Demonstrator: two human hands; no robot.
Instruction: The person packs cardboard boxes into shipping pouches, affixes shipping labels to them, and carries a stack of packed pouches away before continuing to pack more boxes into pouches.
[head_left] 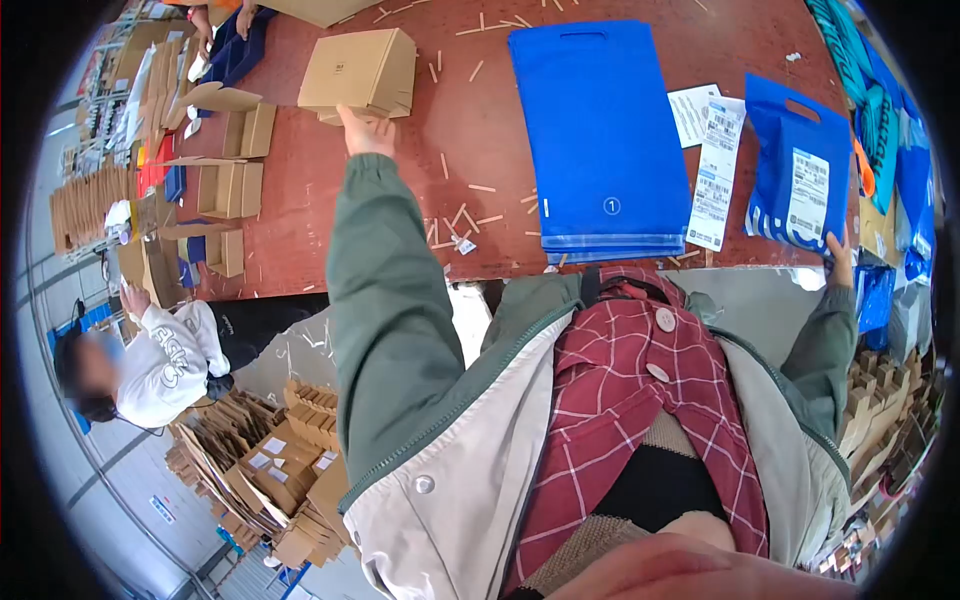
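Observation:
At the near edge of a closed brown cardboard box (358,72), my left hand (368,132) grips its lower side with the arm stretched out. My right hand (840,260) pinches the lower right corner of a filled blue plastic mailer bag (797,165), which has a handle cutout and a white shipping label (808,195). Some of the right fingers are hidden by the bag. Between my hands lies a flat stack of blue mailer bags (605,140). Beside it is a strip of printed labels (717,170).
The red table (460,150) is scattered with small paper strips. Open cardboard boxes (235,190) line its left side. A co-worker in a white top (170,360) is at the left; another person's hands (205,25) reach over a blue tray (235,50). Flattened cardboard (270,460) is piled below.

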